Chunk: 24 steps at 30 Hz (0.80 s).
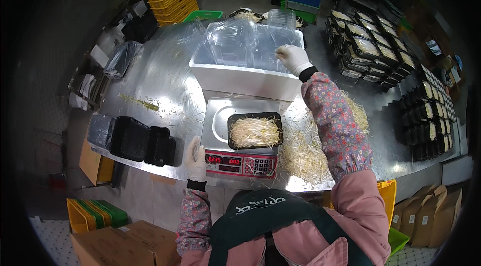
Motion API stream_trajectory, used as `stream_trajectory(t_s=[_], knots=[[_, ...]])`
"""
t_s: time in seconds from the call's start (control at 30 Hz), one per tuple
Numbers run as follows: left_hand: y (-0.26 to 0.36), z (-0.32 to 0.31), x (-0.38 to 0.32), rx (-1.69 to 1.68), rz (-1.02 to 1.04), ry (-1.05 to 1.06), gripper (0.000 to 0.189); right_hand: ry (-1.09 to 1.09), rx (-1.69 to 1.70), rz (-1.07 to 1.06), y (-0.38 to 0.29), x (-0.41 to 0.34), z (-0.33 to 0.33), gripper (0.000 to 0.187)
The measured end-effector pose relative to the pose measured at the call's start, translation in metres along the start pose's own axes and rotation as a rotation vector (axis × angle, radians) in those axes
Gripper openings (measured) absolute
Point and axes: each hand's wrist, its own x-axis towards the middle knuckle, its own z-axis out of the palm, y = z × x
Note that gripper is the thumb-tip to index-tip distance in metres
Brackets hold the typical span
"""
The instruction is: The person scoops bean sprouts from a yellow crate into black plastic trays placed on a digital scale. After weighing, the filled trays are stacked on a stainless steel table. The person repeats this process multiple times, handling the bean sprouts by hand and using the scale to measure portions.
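A red digital scale with a steel platform stands before me, its red figures lit. On the platform sits a black plastic tray filled with bean sprouts. My left hand, in a white glove, is at the scale's left edge with thumb and fingers apart, holding nothing. Farther off, my gloved right hand reaches over the right side of a white foam box. Clear plastic lids fill that box. The right fingers are curled at the lids; whether they pinch one is unclear.
Loose sprouts lie right of the scale. Nested black trays stand at left on the steel table. Packed sprout trays are stacked at the far right, with more nearer. Beyond the table rise yellow crates. A cardboard box is below left.
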Motion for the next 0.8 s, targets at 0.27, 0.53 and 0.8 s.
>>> stream_trajectory(t_s=[0.27, 0.53, 0.8], knots=[[0.024, -0.024, 0.01, -0.022, -0.06, 0.04, 0.032, 0.169, -0.109, -0.111, 0.001, -0.006, -0.009, 0.028], [0.053, 0.0, 0.016, -0.107, 0.011, -0.026, 0.034, 0.364, 0.127, -0.104, -0.007, -0.014, -0.062, 0.022], [0.089, 0.045, 0.015, -0.536, 0.041, -0.143, 0.058, 0.076, 1.219, 0.205, -0.086, -0.113, -0.119, 0.027]])
